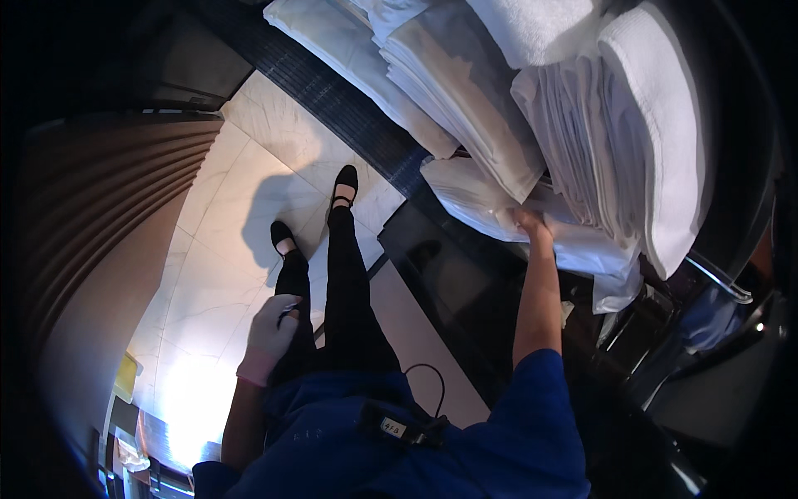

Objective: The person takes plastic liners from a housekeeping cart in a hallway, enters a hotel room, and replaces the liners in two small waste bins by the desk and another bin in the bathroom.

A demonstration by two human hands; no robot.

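My right hand (531, 222) is bare and reaches in among piles of folded white linen. Its fingers are tucked between a folded sheet stack (461, 81) and the white linen in a clear plastic wrap (474, 196) below, so I cannot see whether they grip anything. To the right of that hand hangs a thick pile of folded white cloths (570, 137), with a white terry towel (661, 143) on its outer side. My left hand (271, 340), in a white glove with a pink cuff, hangs beside my leg. Its fingers are curled, and a small dark patch shows between them.
Marble-look floor tiles (218, 249) lie under my feet. A dark ribbed strip (324, 81) borders the linen. A brown fluted panel (124, 199) stands on the left. Below the linen is a glossy black surface (449, 268); a metal rail (717, 280) juts out at the right.
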